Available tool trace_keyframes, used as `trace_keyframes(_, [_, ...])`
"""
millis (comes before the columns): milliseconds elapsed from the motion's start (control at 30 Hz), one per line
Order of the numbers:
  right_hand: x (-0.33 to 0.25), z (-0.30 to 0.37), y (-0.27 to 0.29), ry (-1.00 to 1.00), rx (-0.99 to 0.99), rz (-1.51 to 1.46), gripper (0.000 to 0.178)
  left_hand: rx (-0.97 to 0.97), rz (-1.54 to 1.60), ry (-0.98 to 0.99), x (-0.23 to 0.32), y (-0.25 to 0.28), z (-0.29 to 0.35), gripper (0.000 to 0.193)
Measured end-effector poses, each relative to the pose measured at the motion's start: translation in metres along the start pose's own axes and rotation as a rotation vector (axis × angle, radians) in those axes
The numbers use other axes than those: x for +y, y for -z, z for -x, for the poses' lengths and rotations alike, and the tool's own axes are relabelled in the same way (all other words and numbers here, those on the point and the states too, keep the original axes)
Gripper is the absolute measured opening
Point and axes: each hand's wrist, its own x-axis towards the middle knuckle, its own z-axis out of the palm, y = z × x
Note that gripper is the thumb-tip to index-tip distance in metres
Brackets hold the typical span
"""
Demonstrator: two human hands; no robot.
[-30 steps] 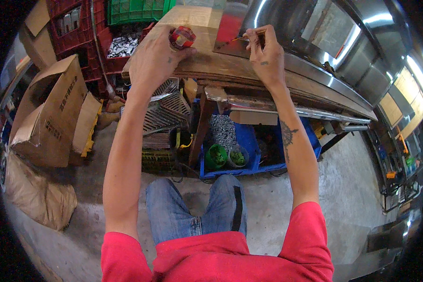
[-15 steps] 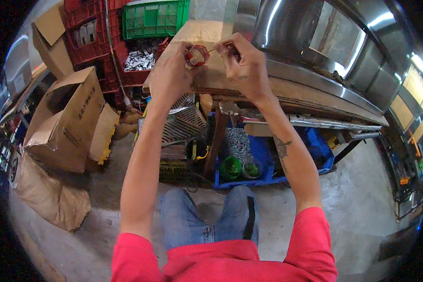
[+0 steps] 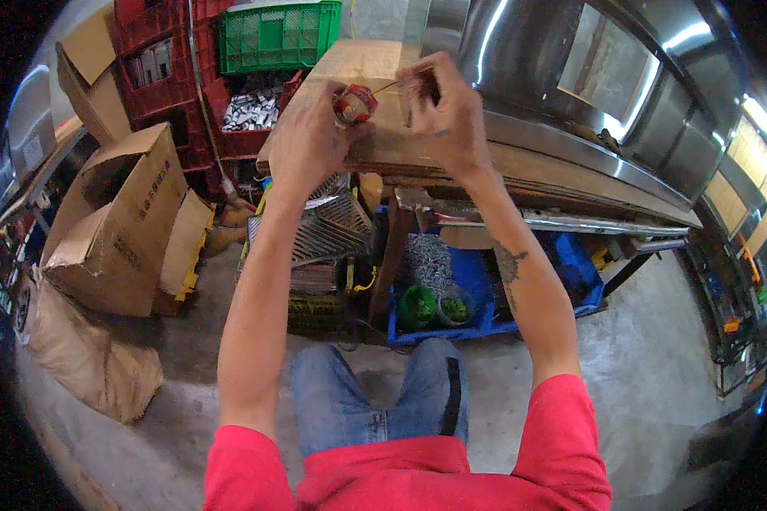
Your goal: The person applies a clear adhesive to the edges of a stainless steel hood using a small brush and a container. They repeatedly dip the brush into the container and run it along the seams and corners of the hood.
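Observation:
Both arms reach forward over the wooden-topped bench point(image 3: 375, 60). My left hand point(image 3: 311, 128) is closed around a small round object point(image 3: 354, 106) with a red edge and a pale, shiny middle; its exact kind is unclear. To its right, my right hand point(image 3: 441, 106) is raised, with fingers pinched on a thin dark strand or stick point(image 3: 387, 86). That thin piece spans the short gap between the round object and my right fingertips. Whether it is fixed to the object cannot be made out.
Beneath the bench sit blue bins point(image 3: 479, 298) with small metal pieces and green tubs. An open cardboard box point(image 3: 115, 230) stands left. Red crates point(image 3: 166, 94) and a green crate point(image 3: 279, 36) are stacked behind. Steel panels point(image 3: 528, 51) rise at the bench's back right.
My right hand has shifted slightly up, and more of the thin strand shows between the hands. My left hand still holds the round object in nearly the same place.

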Motion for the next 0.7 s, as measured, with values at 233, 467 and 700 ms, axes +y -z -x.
trace_keyframes(233, [0.021, 0.004, 0.050, -0.042, 0.059, 0.153, 0.020, -0.112, 0.012, 0.152, 0.020, 0.014, -0.004, 0.056])
trace_keyframes(467, [0.045, 0.016, 0.056, -0.063, -0.007, 0.189, 0.019, -0.071, -0.021, 0.093, 0.016, 0.012, -0.002, 0.058])
trace_keyframes(700, [0.045, 0.019, 0.053, -0.025, -0.053, 0.167, 0.014, -0.045, -0.052, 0.077, 0.021, 0.016, 0.000, 0.060])
